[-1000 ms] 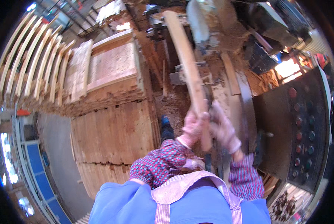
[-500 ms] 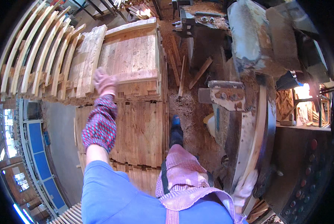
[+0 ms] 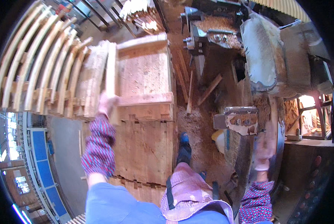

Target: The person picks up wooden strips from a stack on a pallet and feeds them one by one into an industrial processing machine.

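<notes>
On the left, a pale wooden slat (image 3: 111, 71) lies lengthwise over stacked boards, and my gloved left hand (image 3: 108, 103) is closed round its near end. Just right of it is the stack's flat top of boards (image 3: 142, 71), with wood crumbs on it. My right hand (image 3: 265, 147), also gloved, reaches forward over the metal bed of a woodworking machine (image 3: 243, 164). Motion smears its fingers. Beyond them a wooden strip (image 3: 273, 112) runs along the bed toward the machine's hood; whether the fingers touch it I cannot tell.
Several spaced slats (image 3: 32, 56) fill the far left. A rusty, chipped metal block (image 3: 241, 120) sits beside the machine bed. Loose offcuts (image 3: 209, 89) and sawdust lie on the floor between stack and machine. Round knobs (image 3: 317, 161) dot a dark panel at right.
My right hand has slid forward along the machine bed, and the strip ahead of it has moved away from me. My left hand has shifted a slat rightward, apart from its neighbours. The view has shifted.
</notes>
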Tool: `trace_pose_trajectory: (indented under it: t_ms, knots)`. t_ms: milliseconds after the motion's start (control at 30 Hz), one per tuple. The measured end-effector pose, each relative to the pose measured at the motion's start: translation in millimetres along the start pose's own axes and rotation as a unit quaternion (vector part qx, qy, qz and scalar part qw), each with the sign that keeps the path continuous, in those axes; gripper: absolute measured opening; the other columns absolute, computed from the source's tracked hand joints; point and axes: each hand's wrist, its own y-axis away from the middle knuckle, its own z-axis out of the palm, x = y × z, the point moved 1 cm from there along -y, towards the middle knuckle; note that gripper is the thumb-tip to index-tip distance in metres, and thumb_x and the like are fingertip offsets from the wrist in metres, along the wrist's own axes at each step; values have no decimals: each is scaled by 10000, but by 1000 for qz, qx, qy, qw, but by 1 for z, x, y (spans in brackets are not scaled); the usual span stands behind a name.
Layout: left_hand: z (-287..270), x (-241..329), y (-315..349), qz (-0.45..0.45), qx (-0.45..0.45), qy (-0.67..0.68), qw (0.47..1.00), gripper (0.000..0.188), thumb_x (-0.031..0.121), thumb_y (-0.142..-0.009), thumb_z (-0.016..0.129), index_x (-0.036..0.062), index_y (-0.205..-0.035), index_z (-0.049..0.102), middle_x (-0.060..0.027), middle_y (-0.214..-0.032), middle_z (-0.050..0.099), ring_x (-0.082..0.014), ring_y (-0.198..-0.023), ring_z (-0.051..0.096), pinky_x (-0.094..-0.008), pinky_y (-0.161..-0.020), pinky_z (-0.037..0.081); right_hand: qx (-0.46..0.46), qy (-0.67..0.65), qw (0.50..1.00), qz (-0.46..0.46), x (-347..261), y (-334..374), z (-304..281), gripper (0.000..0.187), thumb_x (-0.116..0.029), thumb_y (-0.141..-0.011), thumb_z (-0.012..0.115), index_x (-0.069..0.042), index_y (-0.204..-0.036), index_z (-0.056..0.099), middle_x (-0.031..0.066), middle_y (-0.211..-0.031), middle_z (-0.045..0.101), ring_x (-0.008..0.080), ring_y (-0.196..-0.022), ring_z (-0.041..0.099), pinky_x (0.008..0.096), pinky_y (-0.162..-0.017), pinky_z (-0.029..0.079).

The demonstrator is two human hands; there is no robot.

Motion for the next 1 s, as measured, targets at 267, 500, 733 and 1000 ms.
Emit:
trace_pose_trajectory:
  t_ms: [267,500,733,1000]
  knots:
    - [158,149,318,-10,-186,584,790,607,340,-780,804,54,-1249,545,-66,-1032,636,-184,-889,641,-342,-771,561,-319,-220,914,118,-163,102,39,963,-236,-787,820,32,-1516,251,241,-1507,381,327,-1276,515,357,-1061,430]
    - [240,193,446,-23,-303,614,728,474,279,-909,720,73,-1275,498,-46,-1070,620,-151,-912,622,-319,-834,553,-136,63,981,126,-92,242,-119,748,-179,-804,719,54,-1439,400,282,-1400,498,385,-1261,541,411,-1049,447]
    - [238,208,468,10,-319,604,730,494,253,-896,740,70,-1291,507,-29,-1075,629,-116,-895,610,-285,-811,535,-81,378,921,42,11,349,-181,610,-195,-854,623,52,-1386,456,285,-1434,449,442,-1326,438,516,-1127,330]
    - [232,205,448,53,-300,574,760,478,300,-901,738,69,-1268,539,14,-1053,615,-86,-881,569,-239,-784,473,-54,363,930,-33,71,79,-110,413,-255,-974,503,-60,-1335,553,166,-1388,535,376,-1274,492,478,-1123,332]
